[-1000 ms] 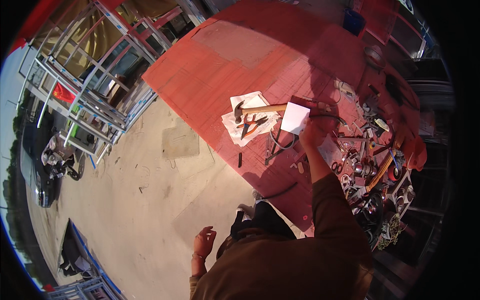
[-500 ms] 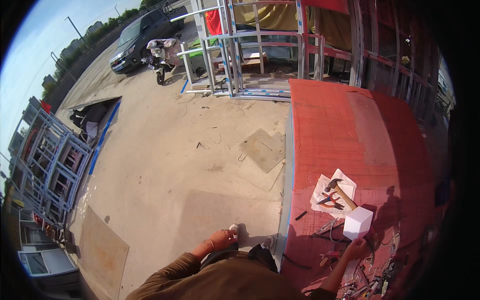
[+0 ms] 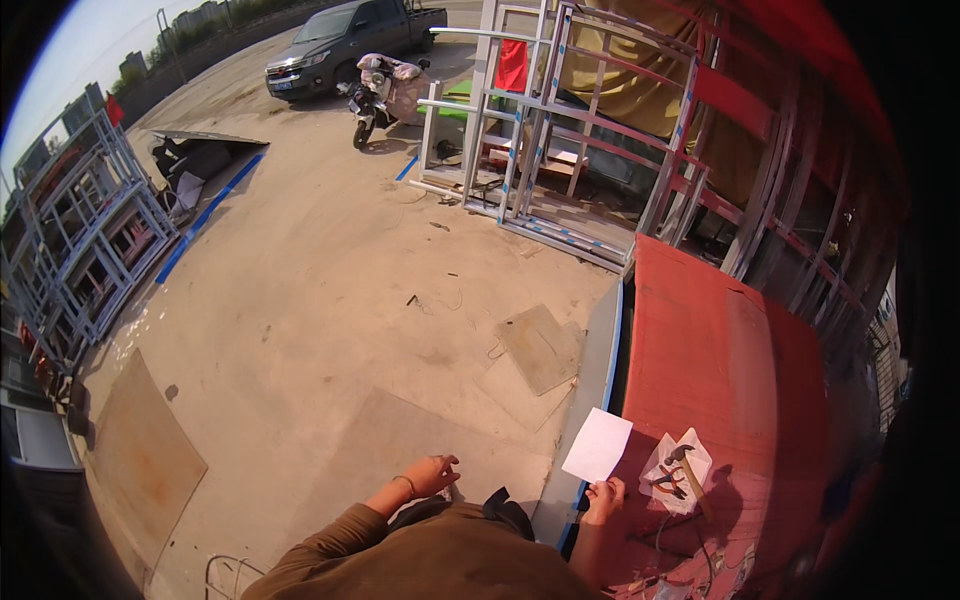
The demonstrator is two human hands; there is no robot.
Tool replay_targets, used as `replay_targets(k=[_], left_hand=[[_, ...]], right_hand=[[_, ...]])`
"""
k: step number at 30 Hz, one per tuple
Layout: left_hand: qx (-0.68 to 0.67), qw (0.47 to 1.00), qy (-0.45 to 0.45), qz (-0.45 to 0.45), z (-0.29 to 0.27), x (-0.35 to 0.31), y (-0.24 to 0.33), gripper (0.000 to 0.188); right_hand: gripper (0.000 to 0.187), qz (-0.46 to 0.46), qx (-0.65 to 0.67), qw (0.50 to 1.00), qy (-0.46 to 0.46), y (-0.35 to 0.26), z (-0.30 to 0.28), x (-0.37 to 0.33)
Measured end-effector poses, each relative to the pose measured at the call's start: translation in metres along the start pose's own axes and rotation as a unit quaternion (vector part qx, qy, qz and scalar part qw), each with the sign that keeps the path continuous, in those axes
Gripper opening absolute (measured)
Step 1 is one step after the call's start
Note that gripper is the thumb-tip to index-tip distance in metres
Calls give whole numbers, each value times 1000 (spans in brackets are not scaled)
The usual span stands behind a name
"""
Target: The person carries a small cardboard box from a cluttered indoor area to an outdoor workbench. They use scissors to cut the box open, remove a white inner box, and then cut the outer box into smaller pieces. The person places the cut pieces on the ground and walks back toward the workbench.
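My right hand (image 3: pixel 606 499) pinches the lower corner of a sheet of white paper (image 3: pixel 598 444), which is held up over the left edge of the red-covered table (image 3: pixel 690 350). Out in front of my body, above the concrete ground, my left hand (image 3: pixel 431 474) is empty with its fingers loosely apart. Right of the paper, a claw hammer (image 3: pixel 692 478) and a pair of orange-handled pliers (image 3: pixel 669 483) lie on some printed sheets (image 3: pixel 694 444) on the table.
Loose tools and cables (image 3: pixel 668 570) lie at the table's near end. Flat boards (image 3: pixel 540 348) rest on the ground. Metal window frames (image 3: pixel 590 150) stand beyond the table, with more frames (image 3: pixel 85 240) at left. A motorbike (image 3: pixel 372 100) and a dark pickup (image 3: pixel 340 45) are parked far off.
My right hand has brought the white paper left and up, from over the tools to the table's left edge. My left hand's fingers have spread more. The view has turned.
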State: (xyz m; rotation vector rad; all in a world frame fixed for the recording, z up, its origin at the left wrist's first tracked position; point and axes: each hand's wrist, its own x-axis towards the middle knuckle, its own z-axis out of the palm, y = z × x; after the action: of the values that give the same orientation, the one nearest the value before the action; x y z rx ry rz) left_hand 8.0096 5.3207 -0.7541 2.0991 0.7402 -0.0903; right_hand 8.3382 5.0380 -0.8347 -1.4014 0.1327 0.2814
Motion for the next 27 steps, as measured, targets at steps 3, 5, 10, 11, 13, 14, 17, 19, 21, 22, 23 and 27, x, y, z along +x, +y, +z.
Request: replay_targets(k=[3, 5, 10, 11, 13, 14, 17, 19, 21, 22, 23, 27], left_hand=[[2, 999, 38, -7, -44, -4, -39, 37], [-16, 998, 52, -13, -70, -4, -58, 37], [-38, 995, 92, -20, -143, 19, -101, 37], [-46, 993, 103, -28, -156, 27, -110, 37], [-62, 990, 121, -47, -185, 45, -133, 38], [-69, 988, 129, -58, -199, 54, -146, 38], [-75, 980, 147, -109, -241, 74, -188, 39], [-57, 973, 162, -153, -274, 82, -216, 39], [-93, 955, 216, -180, -301, 83, -243, 39], [-114, 945, 239, -192, -314, 83, -256, 39], [-203, 919, 240, -238, -325, 81, -269, 39], [-229, 878, 289, -306, -373, 82, -334, 40]], right_hand=[[24, 31, -24, 999, 1, 4, 62, -9], [25, 43, -33, 999, -4, 5, 97, -10], [25, 56, -56, 997, 2, 7, 192, 12], [23, 51, -76, 996, -4, 8, 213, 21], [23, 15, -96, 994, -40, 12, 262, 42], [23, 0, -107, 993, -57, 15, 288, 54], [21, -26, -140, 985, -95, 30, 385, 85], [20, -24, -169, 977, -128, 43, 473, 97], [20, -29, -161, 967, -193, 60, 572, 94], [18, -21, -174, 956, -235, 67, 624, 88], [18, -18, -168, 945, -281, 73, 672, 80], [19, 22, -136, 910, -391, 107, 859, 28]])
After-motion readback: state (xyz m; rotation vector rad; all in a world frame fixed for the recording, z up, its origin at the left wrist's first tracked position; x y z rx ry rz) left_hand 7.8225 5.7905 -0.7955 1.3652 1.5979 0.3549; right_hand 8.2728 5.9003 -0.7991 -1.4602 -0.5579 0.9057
